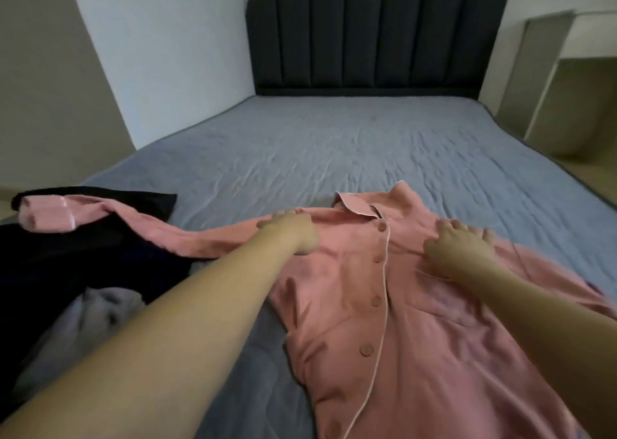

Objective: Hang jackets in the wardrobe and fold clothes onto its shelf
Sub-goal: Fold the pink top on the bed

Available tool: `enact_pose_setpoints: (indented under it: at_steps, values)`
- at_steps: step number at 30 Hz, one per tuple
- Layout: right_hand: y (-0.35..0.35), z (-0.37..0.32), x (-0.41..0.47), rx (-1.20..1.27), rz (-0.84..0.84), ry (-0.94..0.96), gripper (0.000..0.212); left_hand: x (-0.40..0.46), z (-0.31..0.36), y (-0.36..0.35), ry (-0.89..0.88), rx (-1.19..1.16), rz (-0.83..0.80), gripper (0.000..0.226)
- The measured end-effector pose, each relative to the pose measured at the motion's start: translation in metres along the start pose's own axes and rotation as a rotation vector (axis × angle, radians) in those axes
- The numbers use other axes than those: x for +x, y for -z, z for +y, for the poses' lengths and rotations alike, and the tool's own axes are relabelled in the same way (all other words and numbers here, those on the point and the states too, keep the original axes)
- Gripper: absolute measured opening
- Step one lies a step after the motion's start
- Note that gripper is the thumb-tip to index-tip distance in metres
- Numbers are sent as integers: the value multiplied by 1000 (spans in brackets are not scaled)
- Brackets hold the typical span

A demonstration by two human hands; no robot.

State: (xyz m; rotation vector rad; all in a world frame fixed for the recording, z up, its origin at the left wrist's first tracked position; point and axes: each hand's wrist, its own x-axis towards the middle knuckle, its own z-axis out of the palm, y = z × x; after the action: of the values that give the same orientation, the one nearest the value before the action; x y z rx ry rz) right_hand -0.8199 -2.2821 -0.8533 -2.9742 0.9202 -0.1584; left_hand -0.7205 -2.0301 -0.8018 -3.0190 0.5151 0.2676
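We are seeing pink shirt [417,321] lying button-side up on bed [317,144], spreading over near right part, collar pointing toward headboard [377,34]. Left hand [293,231] is pressing on shirt's left shoulder, fingers lying fairly straight, gripping nothing. Right hand [457,248] is resting on right shoulder, fingers spreading over fabric. One sleeve is stretching toward bed's left edge, lying across black garment [66,265]. Grey garment [83,331] is lying crumpled near bed's near left corner.
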Motion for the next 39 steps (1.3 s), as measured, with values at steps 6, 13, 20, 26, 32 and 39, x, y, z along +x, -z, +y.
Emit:
enact_pose_setpoints:
  at_steps: [6, 13, 20, 26, 32, 39]
  values:
    - [-3, 69, 60, 297, -230, -150, 53, 84, 58, -6, 119, -289, 103, 82]
    - [4, 42, 135, 641, -397, 5, 21, 174, 82, -14, -46, -576, 298, 39]
    - [-9, 44, 144, 475, -285, 81, 41, 187, 112, -73, 122, -208, 536, 64]
    - [30, 144, 87, 872, -923, -182, 41, 151, 124, -80, 73, -426, 292, 71]
    - [76, 174, 25, 873, -760, -13, 31, 63, 211, -60, -422, -446, 230, 69]
    - [141, 192, -17, 1043, -463, 249, 25, 20, 237, -44, -226, -249, -113, 70]
